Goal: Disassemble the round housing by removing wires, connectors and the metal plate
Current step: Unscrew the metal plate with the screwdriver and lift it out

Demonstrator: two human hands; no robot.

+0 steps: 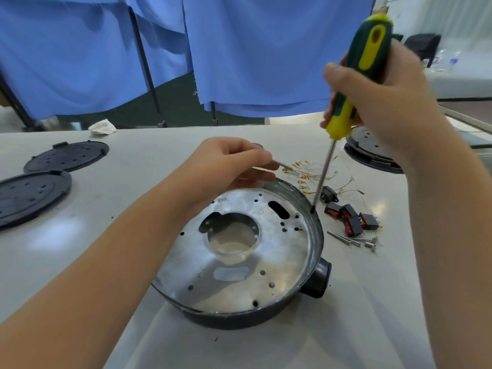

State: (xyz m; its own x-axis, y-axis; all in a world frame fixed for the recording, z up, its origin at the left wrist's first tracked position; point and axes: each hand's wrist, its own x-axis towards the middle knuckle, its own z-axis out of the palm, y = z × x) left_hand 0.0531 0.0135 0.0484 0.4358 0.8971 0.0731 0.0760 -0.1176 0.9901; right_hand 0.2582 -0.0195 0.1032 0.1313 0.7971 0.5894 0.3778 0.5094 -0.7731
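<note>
Screwdriver [354, 102] stood nearly upright in the right hand [383, 94], its long axis leaning a little so that the tip met the far right rim of the housing [314, 262], at the edge of the metal plate [279, 235] that lay inside it. That contact was what the next move seemed to turn on: the tip sat just beyond the left hand [226, 166], and the right hand was directly above it, fingers wrapped firmly round the green and yellow handle. The left hand hovered over the far rim of the housing, fingers curled, pinching a thin metal piece, probably a screw [279, 164], between thumb and forefinger. The housing sat near the middle of the worktop [133, 155], its black spout toward the right edge. Wires [306, 174], switches [351, 219] and loose screws [351, 239] already lay on the worktop just right of it, so by my judgement the plate was what remained.
</note>
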